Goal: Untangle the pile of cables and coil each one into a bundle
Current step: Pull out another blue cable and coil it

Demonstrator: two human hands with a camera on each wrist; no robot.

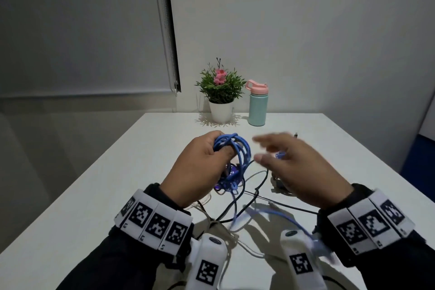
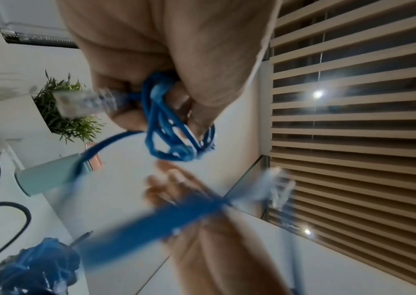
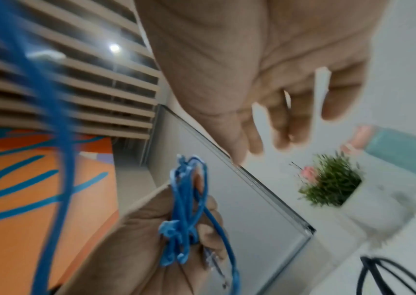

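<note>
My left hand (image 1: 221, 146) grips a coil of blue cable (image 1: 237, 150) above the white table (image 1: 131, 172); the loops pass round its thumb and fingers. In the left wrist view the coil (image 2: 174, 137) hangs from the left hand (image 2: 166, 95), with a clear plug (image 2: 83, 101) sticking out beside the fingers. The cable's loose tail (image 1: 280, 213) runs blurred under my right wrist. My right hand (image 1: 259, 148) hovers just right of the coil with fingers spread and holds nothing; it looks the same in its wrist view (image 3: 265, 123). Black cables (image 1: 244, 195) and a pale one (image 1: 202, 202) lie tangled below.
A potted plant (image 1: 221, 94) and a teal bottle with a pink lid (image 1: 257, 106) stand at the table's far edge. A second small blue bundle (image 1: 280, 155) lies behind my right hand, and a black plug (image 1: 296, 134) beyond it. A wall rises behind the table.
</note>
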